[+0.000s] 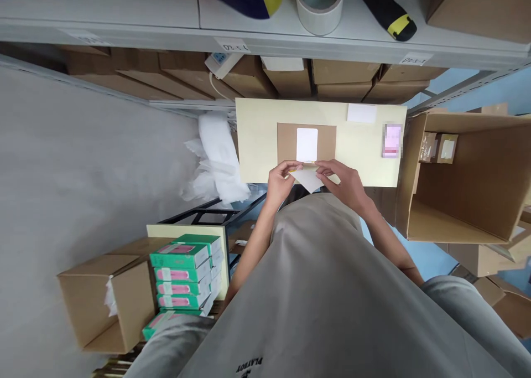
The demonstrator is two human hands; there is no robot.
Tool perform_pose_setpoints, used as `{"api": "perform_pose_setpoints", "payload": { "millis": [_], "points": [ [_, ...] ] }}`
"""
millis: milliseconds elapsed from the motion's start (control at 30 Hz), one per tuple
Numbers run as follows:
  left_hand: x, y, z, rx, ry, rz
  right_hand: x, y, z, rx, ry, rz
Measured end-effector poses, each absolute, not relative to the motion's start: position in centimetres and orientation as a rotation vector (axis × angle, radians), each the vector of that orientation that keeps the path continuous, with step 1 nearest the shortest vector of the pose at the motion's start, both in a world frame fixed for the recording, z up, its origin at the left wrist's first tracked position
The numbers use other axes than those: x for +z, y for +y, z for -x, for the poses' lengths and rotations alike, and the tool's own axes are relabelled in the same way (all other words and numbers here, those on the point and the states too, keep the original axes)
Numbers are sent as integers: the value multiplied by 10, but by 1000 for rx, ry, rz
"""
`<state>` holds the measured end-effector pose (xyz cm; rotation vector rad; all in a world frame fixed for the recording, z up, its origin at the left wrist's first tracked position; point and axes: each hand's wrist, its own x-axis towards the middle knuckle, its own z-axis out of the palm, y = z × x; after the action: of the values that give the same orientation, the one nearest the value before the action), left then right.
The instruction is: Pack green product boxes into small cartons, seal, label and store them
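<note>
My left hand [279, 186] pinches the left corner of a folded or creased white paper sheet [309, 179] at the near edge of a small table. Across from it, my right hand [345, 185] grips the sheet's right side between thumb and fingers. Just beyond my fingertips a white rectangular label [307, 143] lies on a flat brown cardboard piece [286, 141]. Thin yellow-orange marks show at the label's near edge. Under all this is a pale yellow tabletop [257, 145].
A phone [391, 140] and a white paper slip [362, 113] lie on the tabletop. Right stands a large open carton [464, 201]; left hangs white wrapping [218, 156]. A tape roll [319, 13] and black-yellow handle [385, 7] rest on the shelf. Green boxes [182, 256] are stacked lower left.
</note>
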<state>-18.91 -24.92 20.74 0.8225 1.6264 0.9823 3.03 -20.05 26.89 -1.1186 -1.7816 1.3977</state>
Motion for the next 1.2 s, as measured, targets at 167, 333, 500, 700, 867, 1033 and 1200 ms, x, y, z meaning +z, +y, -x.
{"api": "perform_pose_setpoints", "payload": {
  "millis": [167, 333, 500, 700, 867, 1033, 1200],
  "points": [
    [212, -244, 191, 944, 1589, -855, 258, -197, -34, 1312, -1723, 1211],
    [210, -243, 190, 1002, 1505, -831, 260, -193, -35, 1213, -1699, 1269],
    [205, -238, 188, 1050, 1515, -900, 261, -190, -36, 1174, -1696, 1349],
    [208, -230, 193, 1006, 1524, -1073, 256, -185, -36, 1190, -1682, 1463],
    [215, -224, 203, 999, 1555, -1116, 249, -176, -33, 1055, -1698, 1663],
    [211, -217, 219, 989, 1552, -1074, 244, -170, -29, 1219, -1723, 1694],
    [210, -214, 229, 994, 1493, -1058, 233, -165, -23, 1356, -1666, 1653]
  ]
}}
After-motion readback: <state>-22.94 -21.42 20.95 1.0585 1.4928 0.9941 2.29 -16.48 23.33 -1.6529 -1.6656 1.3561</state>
